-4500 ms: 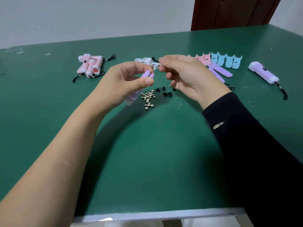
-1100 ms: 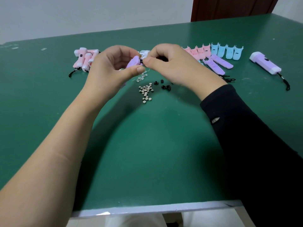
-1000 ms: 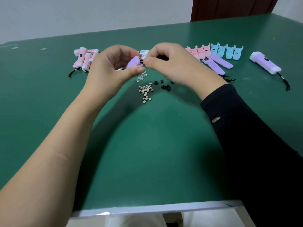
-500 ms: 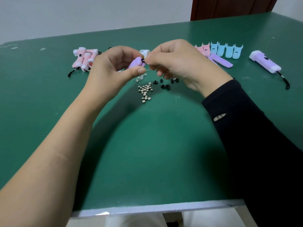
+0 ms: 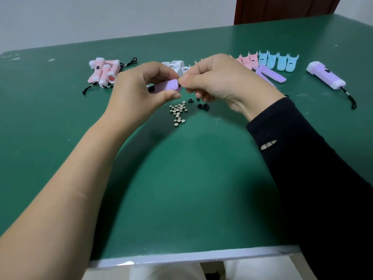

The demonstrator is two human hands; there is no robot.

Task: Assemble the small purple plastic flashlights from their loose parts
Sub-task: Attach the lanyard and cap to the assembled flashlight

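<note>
Shell (image 5: 167,85): L hand (image 5: 137,91) grips, R hand (image 5: 222,79) pinches end.

- Purple flashlight body (image 5: 168,86): smooth plastic, slightly glossy.
- Button cells (image 5: 178,112): shiny metal.
- Table (image 5: 181,178): matt green top (scuffed in places).

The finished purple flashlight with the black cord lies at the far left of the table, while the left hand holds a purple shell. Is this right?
Not quite. In the head view the finished purple flashlight lies at the far right of the table, not the far left; pink flashlights lie there. The left hand does hold a purple shell.
</note>
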